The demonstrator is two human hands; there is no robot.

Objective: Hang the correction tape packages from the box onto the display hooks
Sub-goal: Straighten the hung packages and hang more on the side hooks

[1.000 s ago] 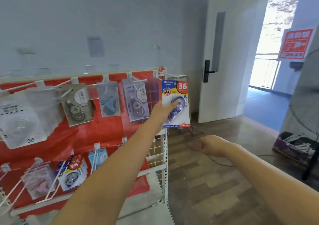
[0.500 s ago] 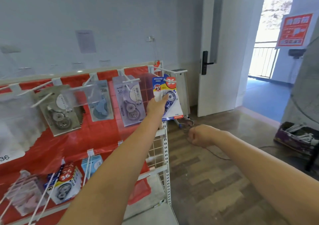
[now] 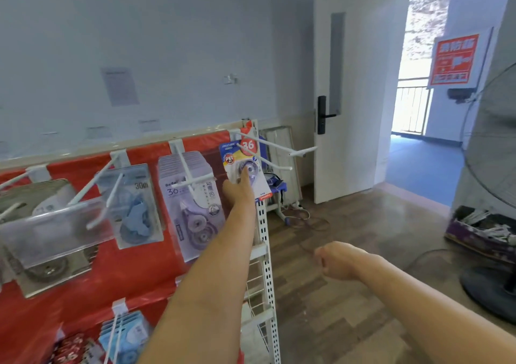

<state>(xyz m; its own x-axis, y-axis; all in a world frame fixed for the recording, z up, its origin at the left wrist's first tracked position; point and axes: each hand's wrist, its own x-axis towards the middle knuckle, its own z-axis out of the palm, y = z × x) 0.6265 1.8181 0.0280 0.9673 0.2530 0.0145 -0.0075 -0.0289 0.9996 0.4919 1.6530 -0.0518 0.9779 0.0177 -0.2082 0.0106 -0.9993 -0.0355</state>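
Observation:
My left hand (image 3: 240,189) reaches up to the right end of the red display rack (image 3: 134,274) and pinches a blue and white correction tape package (image 3: 245,165) marked 36, thumb on its front. The package hangs tilted far back on the rightmost white hook (image 3: 279,147), whose prongs stick out past it toward me. My right hand (image 3: 336,260) hovers low over the floor, fingers loosely curled, holding nothing. The purple box (image 3: 480,234) of packages sits on the floor at the right.
Other hooks carry a purple pack stack (image 3: 192,204), a clear 30m pack (image 3: 134,210) and grey packs (image 3: 42,224); more hang on the lower row (image 3: 125,335). A white door (image 3: 349,98) stands open behind. A standing fan (image 3: 494,168) fills the right edge.
The package has slid further back along the rightmost hook with my left hand on it. The view has moved closer to the rack, and my right hand has dropped lower.

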